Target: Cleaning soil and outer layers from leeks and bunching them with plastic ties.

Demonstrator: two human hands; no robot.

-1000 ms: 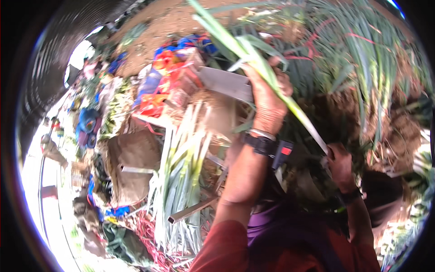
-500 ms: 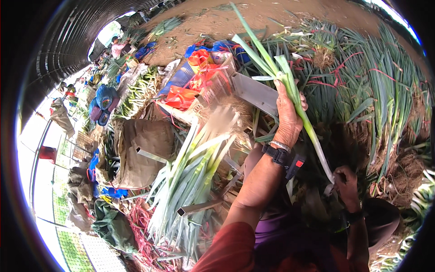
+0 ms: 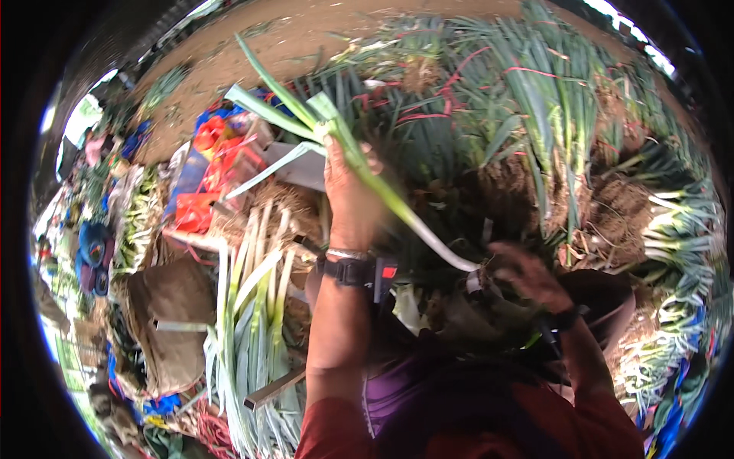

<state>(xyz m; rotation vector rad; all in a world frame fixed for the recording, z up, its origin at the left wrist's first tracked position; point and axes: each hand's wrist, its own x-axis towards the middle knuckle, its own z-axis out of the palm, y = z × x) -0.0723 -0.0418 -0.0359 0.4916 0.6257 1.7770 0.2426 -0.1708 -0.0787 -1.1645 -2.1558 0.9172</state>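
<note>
My left hand [image 3: 348,187] is wrapped round the upper stem of a leek [image 3: 417,223], just below where its green leaves fan out. The leek slants down to the right, its white root end pointing toward my right hand [image 3: 531,277]. That hand is just right of the root end, and motion smears its fingers. Whether it holds anything is not visible. To the left, a heap of leeks [image 3: 256,367] lies with leaves toward me and pale stems pointing away. A grey metal plate [image 3: 298,164] sticks out behind my left hand.
Tied leek bundles [image 3: 547,115] with roots on are piled at the far right. Rows of pale-stemmed leeks [image 3: 669,249] curve along the right edge. Orange-red plastic bags [image 3: 222,164], a brown sack [image 3: 172,321] and a metal bar [image 3: 275,388] lie left. Bare earth [image 3: 229,65] stretches behind.
The view has swung right, so the surroundings shift left in the picture. My left hand keeps its hold on the leek. My right hand, earlier at the root end, is now a little apart and blurred.
</note>
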